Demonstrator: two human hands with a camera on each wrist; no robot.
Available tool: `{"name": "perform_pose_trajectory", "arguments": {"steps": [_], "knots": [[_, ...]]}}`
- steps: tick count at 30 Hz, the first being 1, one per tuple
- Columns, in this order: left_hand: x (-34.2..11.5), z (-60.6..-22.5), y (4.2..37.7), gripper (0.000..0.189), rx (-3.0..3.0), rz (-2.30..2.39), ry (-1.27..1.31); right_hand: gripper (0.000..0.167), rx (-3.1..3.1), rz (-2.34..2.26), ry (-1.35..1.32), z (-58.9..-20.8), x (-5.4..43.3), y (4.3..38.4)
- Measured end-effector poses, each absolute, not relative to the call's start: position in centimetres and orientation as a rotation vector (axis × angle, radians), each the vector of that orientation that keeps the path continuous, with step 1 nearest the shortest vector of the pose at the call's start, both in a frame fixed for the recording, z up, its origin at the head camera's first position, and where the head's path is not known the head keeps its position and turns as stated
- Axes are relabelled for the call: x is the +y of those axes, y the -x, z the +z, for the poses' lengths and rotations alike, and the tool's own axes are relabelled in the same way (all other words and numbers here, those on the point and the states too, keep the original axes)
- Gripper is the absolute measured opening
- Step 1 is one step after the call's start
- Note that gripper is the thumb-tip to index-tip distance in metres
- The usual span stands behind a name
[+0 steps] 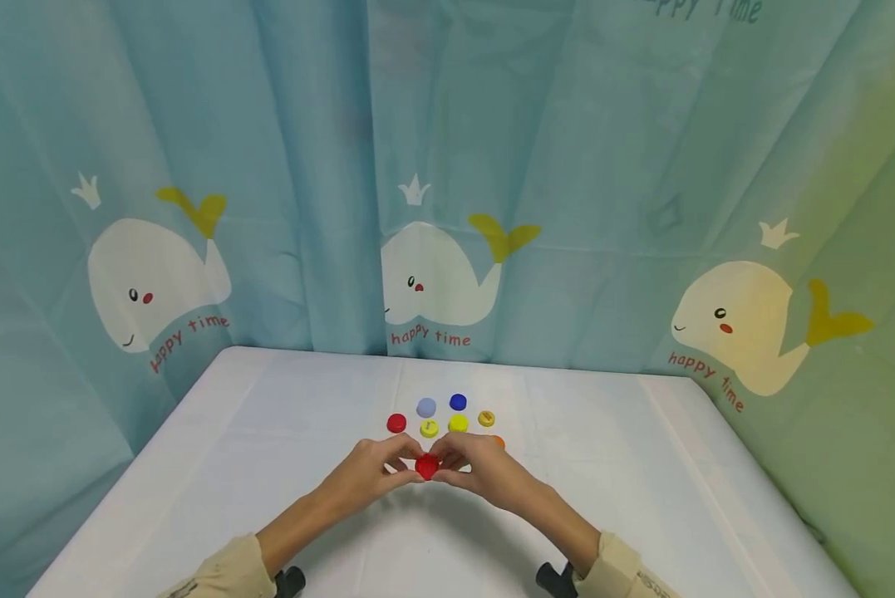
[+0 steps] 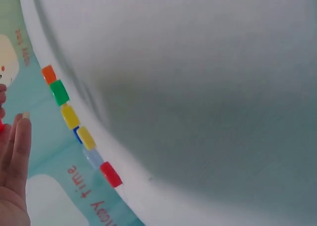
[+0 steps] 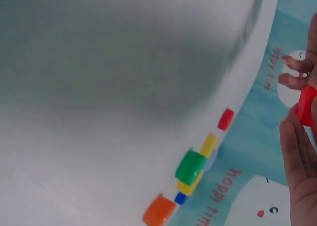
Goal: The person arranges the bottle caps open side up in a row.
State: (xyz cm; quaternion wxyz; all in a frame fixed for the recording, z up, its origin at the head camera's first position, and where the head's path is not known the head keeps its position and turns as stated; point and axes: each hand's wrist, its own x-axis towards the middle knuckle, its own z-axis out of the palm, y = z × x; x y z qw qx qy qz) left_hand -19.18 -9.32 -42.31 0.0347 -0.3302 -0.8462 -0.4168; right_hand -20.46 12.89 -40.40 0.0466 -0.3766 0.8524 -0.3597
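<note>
A red plastic bottle cap (image 1: 427, 467) is held above the table, pinched from both sides. My left hand (image 1: 372, 469) grips its left edge between thumb and fingertips, and my right hand (image 1: 484, 469) pinches the right edge. In the right wrist view the same red cap (image 3: 307, 107) shows at the right border. Beyond the hands lie another red cap (image 1: 396, 423), a pale blue cap (image 1: 426, 408), a dark blue cap (image 1: 458, 402), yellow caps (image 1: 458, 423) and an orange cap (image 1: 499, 442) partly behind the right hand. A green cap (image 3: 190, 166) shows in both wrist views.
The caps sit on a white-covered table (image 1: 604, 482), its far edge close to a blue-green curtain (image 1: 305, 166) printed with whales. Beige sleeves (image 1: 230, 569) and dark wrist mounts (image 1: 290, 581) appear at the bottom of the head view.
</note>
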Motion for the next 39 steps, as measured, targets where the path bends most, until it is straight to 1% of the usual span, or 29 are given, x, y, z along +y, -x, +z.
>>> {"name": "perform_pose_trajectory", "arguments": {"steps": [2,5,12,15,27,33,39], "knots": [[-9.4,-42.3,19.1,0.025,-2.635,-1.283,1.042,0.031,2.614,-1.082,1.116,-40.7,12.7,20.3],[-9.6,-42.4,19.2,0.027,-2.685,-1.282,1.083,0.035,2.652,-1.020,1.090,-41.1,12.3,19.9],[-10.3,-42.8,19.5,0.027,-2.789,-1.295,1.117,0.024,2.679,-0.946,1.049,-41.7,11.2,19.5],[-10.4,-42.9,19.6,0.027,-2.801,-1.286,1.137,0.021,2.654,-0.963,1.021,-41.9,10.8,19.5],[-11.8,-44.5,19.1,0.025,-2.799,-1.230,1.152,0.020,2.571,-0.913,0.973,-43.3,8.9,19.4],[-11.7,-44.5,19.2,0.020,-2.859,-1.233,1.175,0.019,2.569,-0.818,0.998,-43.6,8.3,19.5],[-11.4,-44.5,19.2,0.021,-2.889,-1.197,1.201,0.020,2.568,-0.762,0.970,-43.4,8.1,19.5]]}}
